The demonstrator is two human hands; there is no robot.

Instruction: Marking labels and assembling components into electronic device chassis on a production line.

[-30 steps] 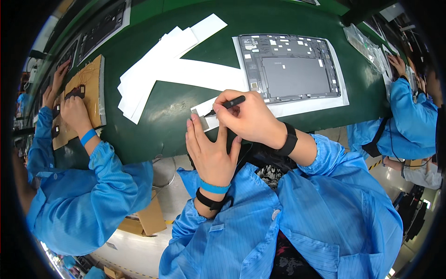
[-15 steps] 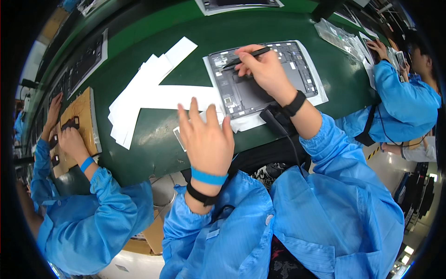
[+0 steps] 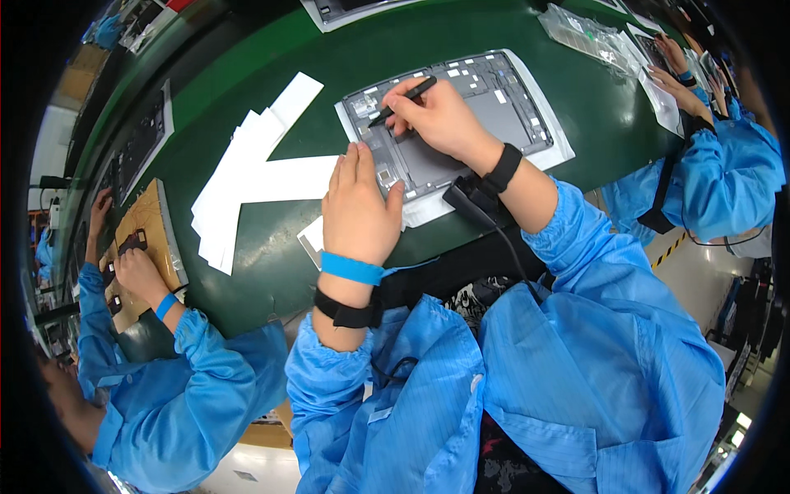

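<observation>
A flat dark-grey device housing (image 3: 502,123), with small white pads and metal parts around its rim, lies on white sheeting on the green bench. My right hand (image 3: 440,119) is closed around a slim black pointed tool (image 3: 420,89); its kind is unclear. The tool's tip is over the housing's upper left part, and I cannot tell whether it touches. My left hand (image 3: 362,202) rests flat with fingers stretched forward, at the housing's left edge. Beside it lies a small pale plate (image 3: 311,237), partly covered by that hand. Long white paper strips (image 3: 239,177) lie fanned out to the left.
A clear plastic bag (image 3: 588,37) lies at the far right. Another person's hand (image 3: 140,272) works at a brown board (image 3: 160,226) on the left; a further person sits right. A black cabled block (image 3: 473,200) is by my right wrist.
My left hand has come down from above the strips to the housing's left edge, its fingers drawing closer together. My right hand keeps the tool over the upper left part. The whole view has shifted slightly.
</observation>
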